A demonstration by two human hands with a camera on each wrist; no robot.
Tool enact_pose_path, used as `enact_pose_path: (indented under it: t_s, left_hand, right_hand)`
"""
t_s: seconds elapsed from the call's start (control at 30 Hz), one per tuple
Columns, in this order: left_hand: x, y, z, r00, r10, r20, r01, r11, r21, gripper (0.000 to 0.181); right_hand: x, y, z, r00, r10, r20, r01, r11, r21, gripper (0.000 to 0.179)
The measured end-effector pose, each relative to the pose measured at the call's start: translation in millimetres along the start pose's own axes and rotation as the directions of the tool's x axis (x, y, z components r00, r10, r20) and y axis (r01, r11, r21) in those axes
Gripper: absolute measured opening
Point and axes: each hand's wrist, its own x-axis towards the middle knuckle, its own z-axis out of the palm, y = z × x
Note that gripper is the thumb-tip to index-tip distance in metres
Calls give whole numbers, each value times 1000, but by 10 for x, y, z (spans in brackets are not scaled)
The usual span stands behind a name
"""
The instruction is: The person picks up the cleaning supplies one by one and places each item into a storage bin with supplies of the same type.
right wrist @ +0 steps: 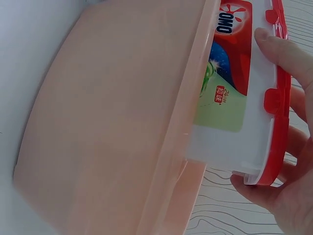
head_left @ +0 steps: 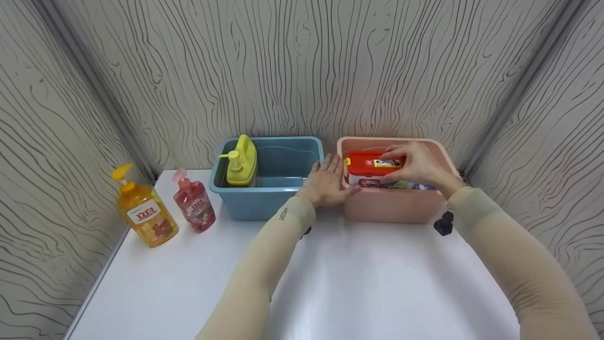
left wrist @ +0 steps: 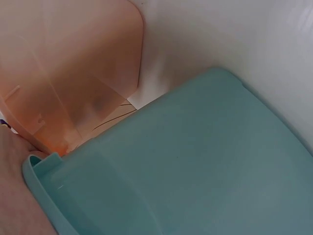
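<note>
R hand (head_left: 416,164) grips OMO box (head_left: 362,163) in right-side pink bin (head_left: 389,208), L hand (head_left: 325,184) straight-fingered at bin's left end; prob. best keep box lvl, grip firm.

A small booth-like workspace; what kind of building holds it cannot be told. Pale panels (head_left: 264,71) printed with dark wood grain rise on the left, far and right sides, with grey strips (head_left: 91,85) along the corners, enclosing a white tabletop (head_left: 387,283).

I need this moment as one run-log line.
right hand: grips box; box: partly in pink bin; left hand: by blue bin
</note>
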Motion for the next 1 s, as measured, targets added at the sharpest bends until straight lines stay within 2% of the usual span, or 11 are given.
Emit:
enact_pose_path:
  t_s: [0.37, 0.63, 0.8, 1.0]
  left_hand:
    - [-14, -17, 11, 1000, -3, -19, 3, 1000, -17, 112]
    - [-3, -4, 13, 1000, -8, -24, 7, 999, -41, 112]
    - [-10, -5, 9, 1000, -12, -13, 11, 999, -30, 112]
    - [-13, -13, 5, 1000, -5, -8, 5, 999, -46, 113]
  right_hand:
    - [-12, 47, 59, 1000, -2, -4, 2, 999, -47, 56]
    - [-8, 109, 103, 1000, 28, 7, -28, 1000, -11, 60]
    - [-9, 147, 140, 1000, 21, -2, -21, 999, -47, 58]
    - [-28, 180, 170, 999, 51, -3, -51, 996, -71, 62]
